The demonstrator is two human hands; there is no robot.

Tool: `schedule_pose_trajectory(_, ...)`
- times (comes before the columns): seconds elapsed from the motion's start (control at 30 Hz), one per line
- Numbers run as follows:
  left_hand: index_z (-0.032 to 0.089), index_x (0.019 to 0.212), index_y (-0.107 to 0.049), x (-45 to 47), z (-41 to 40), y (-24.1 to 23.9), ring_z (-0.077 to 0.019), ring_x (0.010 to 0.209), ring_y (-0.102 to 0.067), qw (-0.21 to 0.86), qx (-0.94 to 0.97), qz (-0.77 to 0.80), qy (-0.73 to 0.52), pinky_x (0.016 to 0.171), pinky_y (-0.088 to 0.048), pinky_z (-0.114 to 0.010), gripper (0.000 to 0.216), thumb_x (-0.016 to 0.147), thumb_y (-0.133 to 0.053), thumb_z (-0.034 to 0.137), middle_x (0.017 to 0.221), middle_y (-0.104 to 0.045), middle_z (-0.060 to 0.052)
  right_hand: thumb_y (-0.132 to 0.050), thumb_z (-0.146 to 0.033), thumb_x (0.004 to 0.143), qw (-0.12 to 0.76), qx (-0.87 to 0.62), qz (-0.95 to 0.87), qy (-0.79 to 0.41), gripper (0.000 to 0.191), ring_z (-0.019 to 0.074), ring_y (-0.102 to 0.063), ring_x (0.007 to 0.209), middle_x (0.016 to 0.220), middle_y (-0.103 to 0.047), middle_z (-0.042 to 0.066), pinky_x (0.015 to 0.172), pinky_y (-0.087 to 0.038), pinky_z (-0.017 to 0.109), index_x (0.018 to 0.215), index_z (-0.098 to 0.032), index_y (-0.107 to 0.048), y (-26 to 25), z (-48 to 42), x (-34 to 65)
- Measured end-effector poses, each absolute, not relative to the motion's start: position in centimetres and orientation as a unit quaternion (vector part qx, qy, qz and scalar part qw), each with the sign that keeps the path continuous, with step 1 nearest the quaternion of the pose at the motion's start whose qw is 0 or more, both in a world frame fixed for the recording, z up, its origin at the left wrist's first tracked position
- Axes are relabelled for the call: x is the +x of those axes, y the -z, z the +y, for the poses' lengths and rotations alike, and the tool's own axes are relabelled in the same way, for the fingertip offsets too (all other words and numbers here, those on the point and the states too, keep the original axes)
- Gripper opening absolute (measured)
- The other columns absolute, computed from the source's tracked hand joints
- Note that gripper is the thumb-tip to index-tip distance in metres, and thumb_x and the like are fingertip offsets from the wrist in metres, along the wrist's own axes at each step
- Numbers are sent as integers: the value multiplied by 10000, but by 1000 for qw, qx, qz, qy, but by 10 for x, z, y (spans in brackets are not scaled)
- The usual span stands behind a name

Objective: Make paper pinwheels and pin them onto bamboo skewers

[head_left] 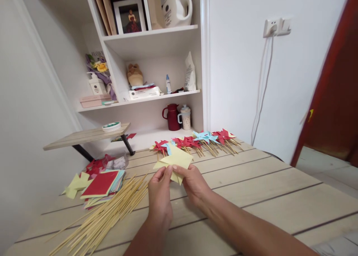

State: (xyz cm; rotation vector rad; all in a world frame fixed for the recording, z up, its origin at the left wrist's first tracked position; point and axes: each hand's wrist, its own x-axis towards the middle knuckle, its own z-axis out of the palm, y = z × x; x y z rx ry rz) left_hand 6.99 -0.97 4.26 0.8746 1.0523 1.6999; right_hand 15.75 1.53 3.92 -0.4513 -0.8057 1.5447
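Note:
Both my hands hold a yellow paper square above the wooden table, its flaps partly folded. My left hand pinches the paper's lower left edge. My right hand grips its lower right corner. A loose heap of thin bamboo sticks lies to the left of my left hand. Behind the paper, a row of finished pinwheels in red, blue and yellow lies across the table's far side.
A stack of coloured paper squares with a red one on top lies at the left, by a small plastic bag. White shelves behind hold a red jug, a mug, bottles and a framed picture. A wall socket has cables hanging.

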Motion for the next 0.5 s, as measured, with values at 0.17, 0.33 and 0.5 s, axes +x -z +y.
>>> schedule_pose_trajectory(0.17,140,801,-763,65,-1,-43,-135,694,-596,469,365,427,-682,643,-449,-227,343,594,-860,396,779,-728,-46,-868,-276,584,626,-195,-331,-679,349,221,-686,783,883,-774,71,804,-505,351,887,-163,-738,-38,16,157)
schedule_pose_trajectory(0.33,140,805,-758,64,10,-38,-160,718,-621,447,385,438,-678,699,-475,-261,315,630,-823,394,771,-725,-44,-856,-259,598,640,-202,-335,-662,327,222,-680,818,898,-773,69,820,-511,352,887,-169,-731,-35,18,155)
schedule_pose_trajectory(0.5,137,768,-743,59,19,-27,-159,683,-625,415,369,470,-686,668,-473,-257,269,636,-810,363,726,-718,-34,-846,-274,611,622,-260,-380,-633,382,218,-661,842,950,-748,69,811,-510,352,947,-179,-689,-28,24,158)
